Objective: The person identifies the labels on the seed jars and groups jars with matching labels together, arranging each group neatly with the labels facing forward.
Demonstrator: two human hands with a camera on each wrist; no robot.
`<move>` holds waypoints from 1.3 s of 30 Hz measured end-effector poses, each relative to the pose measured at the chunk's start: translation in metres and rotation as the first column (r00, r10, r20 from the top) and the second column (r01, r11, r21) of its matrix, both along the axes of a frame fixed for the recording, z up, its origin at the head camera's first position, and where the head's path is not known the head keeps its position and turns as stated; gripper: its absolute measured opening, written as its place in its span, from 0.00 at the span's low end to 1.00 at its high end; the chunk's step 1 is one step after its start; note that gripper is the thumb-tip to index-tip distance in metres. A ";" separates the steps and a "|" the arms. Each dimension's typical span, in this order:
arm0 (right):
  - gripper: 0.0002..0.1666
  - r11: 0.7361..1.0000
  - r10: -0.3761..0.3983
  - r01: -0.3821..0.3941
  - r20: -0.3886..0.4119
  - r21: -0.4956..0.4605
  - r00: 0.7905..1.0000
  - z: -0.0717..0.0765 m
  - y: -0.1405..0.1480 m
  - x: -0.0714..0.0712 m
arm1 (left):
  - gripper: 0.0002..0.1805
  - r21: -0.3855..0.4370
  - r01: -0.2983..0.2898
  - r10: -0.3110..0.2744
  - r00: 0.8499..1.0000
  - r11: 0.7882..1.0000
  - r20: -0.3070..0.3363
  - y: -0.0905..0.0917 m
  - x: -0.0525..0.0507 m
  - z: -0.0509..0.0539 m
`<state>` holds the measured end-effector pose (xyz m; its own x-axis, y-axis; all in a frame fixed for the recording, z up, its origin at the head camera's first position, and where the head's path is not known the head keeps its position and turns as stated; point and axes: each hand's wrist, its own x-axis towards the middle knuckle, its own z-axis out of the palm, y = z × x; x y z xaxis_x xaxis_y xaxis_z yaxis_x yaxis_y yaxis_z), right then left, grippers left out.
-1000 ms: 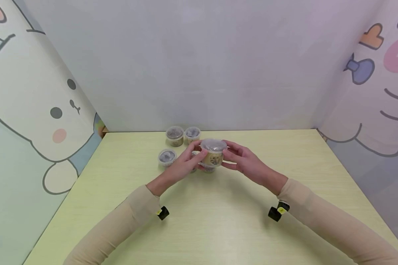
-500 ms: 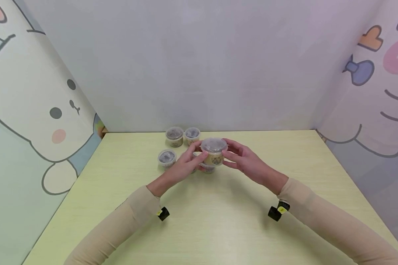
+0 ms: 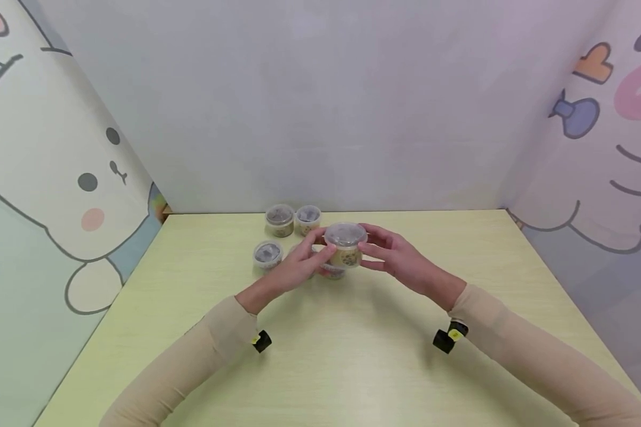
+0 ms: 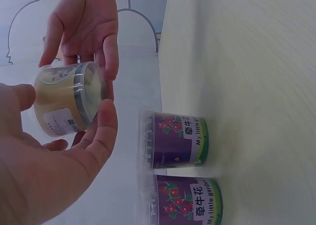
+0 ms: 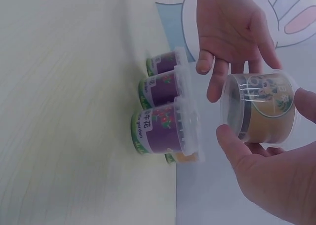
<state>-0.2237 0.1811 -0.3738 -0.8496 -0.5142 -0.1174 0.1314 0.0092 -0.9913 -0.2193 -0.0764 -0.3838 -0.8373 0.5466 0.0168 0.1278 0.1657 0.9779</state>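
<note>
Both hands hold a yellow-brown plastic cup with a clear lid (image 3: 345, 256) above the table, lid facing up. My left hand (image 3: 298, 265) grips its left side, and my right hand (image 3: 403, 264) grips its right side, thumbs toward me. A white label shows on the cup (image 4: 55, 104) in the left wrist view; a printed picture marks the cup (image 5: 270, 106) in the right wrist view. Just beneath and behind the hands stand purple lidded cups (image 5: 160, 129) printed "My little garden". One front-row cup (image 3: 333, 271) lies partly hidden below the held cup; another is mostly covered by my left hand.
Farther back, near the wall, stand a brownish lidded cup (image 3: 279, 221) and a smaller-looking lidded cup (image 3: 308, 220), side by side. A front-row cup (image 3: 267, 255) stands left of my left hand. The pale wooden table (image 3: 352, 367) meets a plain back wall (image 3: 331, 118).
</note>
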 end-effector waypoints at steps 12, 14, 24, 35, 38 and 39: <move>0.43 0.995 -0.040 0.050 0.114 -0.082 0.993 0.019 -0.006 -0.033 | 0.34 -0.188 -0.007 -0.012 0.995 0.982 -0.103 0.012 -0.036 0.026; 0.41 0.991 -0.070 0.085 0.141 -0.103 0.988 0.019 -0.009 -0.040 | 0.34 -0.224 -0.004 -0.023 0.992 0.975 -0.121 0.013 -0.045 0.031; 0.36 0.956 -0.202 0.236 0.189 -0.176 0.961 0.002 -0.019 -0.075 | 0.33 -0.468 -0.060 -0.083 0.957 0.882 -0.279 0.019 -0.090 0.037; 0.33 0.938 -0.289 0.325 0.243 -0.121 0.926 -0.053 -0.029 -0.105 | 0.31 -0.835 -0.148 -0.283 0.898 0.529 -0.338 0.031 -0.120 0.011; 0.33 0.934 -0.301 0.335 0.233 -0.122 0.925 -0.062 -0.035 -0.109 | 0.34 -0.871 -0.169 -0.253 0.916 0.461 -0.312 0.030 -0.122 0.009; 0.33 0.933 -0.303 0.337 0.229 -0.128 0.925 -0.064 -0.038 -0.111 | 0.34 -0.879 -0.178 -0.243 0.920 0.443 -0.309 0.029 -0.122 0.008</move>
